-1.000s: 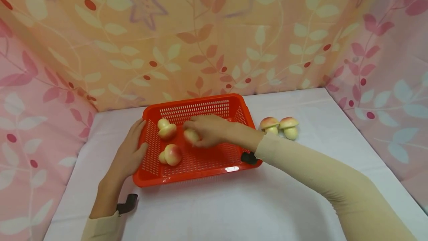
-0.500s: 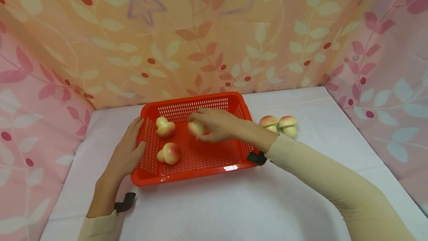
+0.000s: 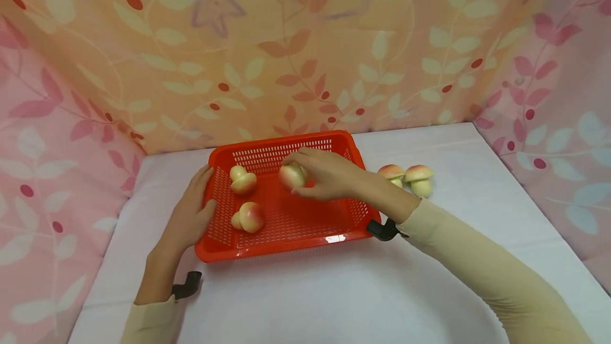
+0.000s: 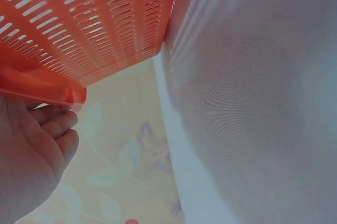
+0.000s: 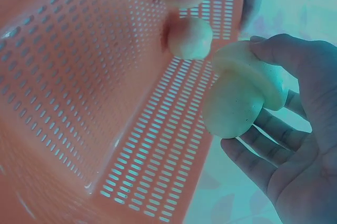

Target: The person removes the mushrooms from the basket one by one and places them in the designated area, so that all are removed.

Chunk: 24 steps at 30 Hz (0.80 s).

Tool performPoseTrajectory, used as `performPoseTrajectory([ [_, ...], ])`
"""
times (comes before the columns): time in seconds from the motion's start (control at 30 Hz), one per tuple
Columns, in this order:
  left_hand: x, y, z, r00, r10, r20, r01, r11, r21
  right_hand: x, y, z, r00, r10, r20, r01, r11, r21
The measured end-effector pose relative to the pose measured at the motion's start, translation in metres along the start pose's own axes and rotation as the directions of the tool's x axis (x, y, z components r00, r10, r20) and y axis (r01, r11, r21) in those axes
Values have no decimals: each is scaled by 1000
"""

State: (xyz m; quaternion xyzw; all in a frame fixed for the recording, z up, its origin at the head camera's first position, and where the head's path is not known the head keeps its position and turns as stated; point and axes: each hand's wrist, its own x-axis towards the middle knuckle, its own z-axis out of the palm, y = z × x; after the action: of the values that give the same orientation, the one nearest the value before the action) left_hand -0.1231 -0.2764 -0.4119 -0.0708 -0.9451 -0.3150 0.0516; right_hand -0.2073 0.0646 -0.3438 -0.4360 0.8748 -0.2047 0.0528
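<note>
The mushroom (image 3: 292,176), clamped in the right hand's (image 3: 329,174) grip over the basket (image 3: 286,247) toward twelve o'clock, is probably light, stiff, slick (perhaps a toy); best pinched round the cap (image 5: 245,58). The left hand (image 3: 191,214), unclenched, touches the basket at nine o'clock.

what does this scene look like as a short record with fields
left hand: touches left rim of red rectangular slotted plastic basket
right hand: holds smooth cream-and-pink mushroom-shaped piece over basket floor
in basket: two matching mushrooms, lying on their sides at left
beside basket: two more mushrooms, upright on white cloth, to the right
</note>
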Motion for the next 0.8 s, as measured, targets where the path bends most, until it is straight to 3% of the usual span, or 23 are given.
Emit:
performPoseTrajectory([
  [0.47,2,-5,4,1000,-6,15,6,1000,-2,-23,8,-5,993,23,-115,-6,989,146],
  [0.8,2,-5,4,1000,3,-13,-3,1000,-3,-33,14,-7,985,62,-160,-25,974,224],
])
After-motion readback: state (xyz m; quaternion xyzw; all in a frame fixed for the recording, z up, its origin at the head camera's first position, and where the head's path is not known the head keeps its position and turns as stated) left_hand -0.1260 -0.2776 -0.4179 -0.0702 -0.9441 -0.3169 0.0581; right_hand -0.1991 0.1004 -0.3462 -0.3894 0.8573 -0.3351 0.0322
